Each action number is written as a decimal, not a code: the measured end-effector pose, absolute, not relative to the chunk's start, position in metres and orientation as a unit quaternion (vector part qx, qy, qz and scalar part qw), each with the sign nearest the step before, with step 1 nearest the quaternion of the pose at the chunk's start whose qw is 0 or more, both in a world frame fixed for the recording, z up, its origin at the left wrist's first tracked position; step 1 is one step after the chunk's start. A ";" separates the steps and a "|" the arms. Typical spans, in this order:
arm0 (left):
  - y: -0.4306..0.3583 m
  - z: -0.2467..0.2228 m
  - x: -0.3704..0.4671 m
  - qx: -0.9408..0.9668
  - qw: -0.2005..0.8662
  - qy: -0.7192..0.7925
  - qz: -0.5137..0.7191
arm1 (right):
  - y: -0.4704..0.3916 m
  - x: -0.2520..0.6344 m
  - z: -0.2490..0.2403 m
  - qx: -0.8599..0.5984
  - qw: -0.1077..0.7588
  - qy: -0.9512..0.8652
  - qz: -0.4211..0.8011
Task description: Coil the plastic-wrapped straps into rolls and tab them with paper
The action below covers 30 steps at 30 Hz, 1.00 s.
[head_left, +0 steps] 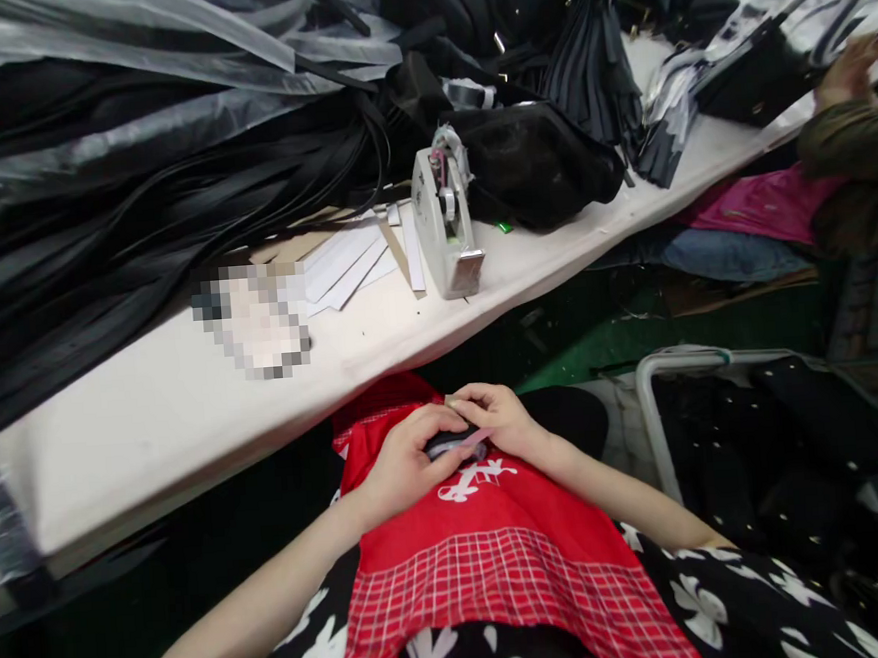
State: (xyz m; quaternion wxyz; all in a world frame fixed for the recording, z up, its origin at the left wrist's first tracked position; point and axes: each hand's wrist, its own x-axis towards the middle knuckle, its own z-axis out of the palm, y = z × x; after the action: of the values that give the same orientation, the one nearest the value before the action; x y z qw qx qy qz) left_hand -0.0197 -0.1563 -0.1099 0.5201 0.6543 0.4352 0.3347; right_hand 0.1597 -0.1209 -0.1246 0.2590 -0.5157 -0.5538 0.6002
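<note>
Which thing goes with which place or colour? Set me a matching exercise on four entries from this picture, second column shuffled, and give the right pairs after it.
Things:
1. tape dispenser
2. apron
3. white strips
4. left hand and right hand

Places or colours:
A. red, with a checked band
B. close together at a small dark piece
C. lying flat on the table
D. standing on the table, near its edge

Right pairs: 1-D, 2-A, 3-C, 4-B.

Left hand (404, 460), right hand (507, 422) before table (130, 421); tape dispenser (440, 254) on table
</note>
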 end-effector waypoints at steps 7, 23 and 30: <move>-0.157 -0.118 -0.017 0.591 0.516 0.510 0.353 | -0.135 0.152 -0.117 -0.562 0.306 -0.599 0.481; -0.154 -0.127 -0.013 0.458 0.654 0.511 0.319 | -0.117 0.173 -0.107 -0.480 0.203 -0.481 0.705; -0.156 -0.124 -0.018 0.659 0.517 0.482 0.257 | -0.117 0.173 -0.115 -0.541 0.183 -0.408 0.712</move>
State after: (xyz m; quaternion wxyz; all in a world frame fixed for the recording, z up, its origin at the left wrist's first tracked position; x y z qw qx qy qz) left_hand -0.0177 -0.1563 -0.1241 0.5171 0.6590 0.4822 0.2565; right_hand 0.1734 -0.1173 -0.1149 0.1828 -0.5412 -0.4080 0.7122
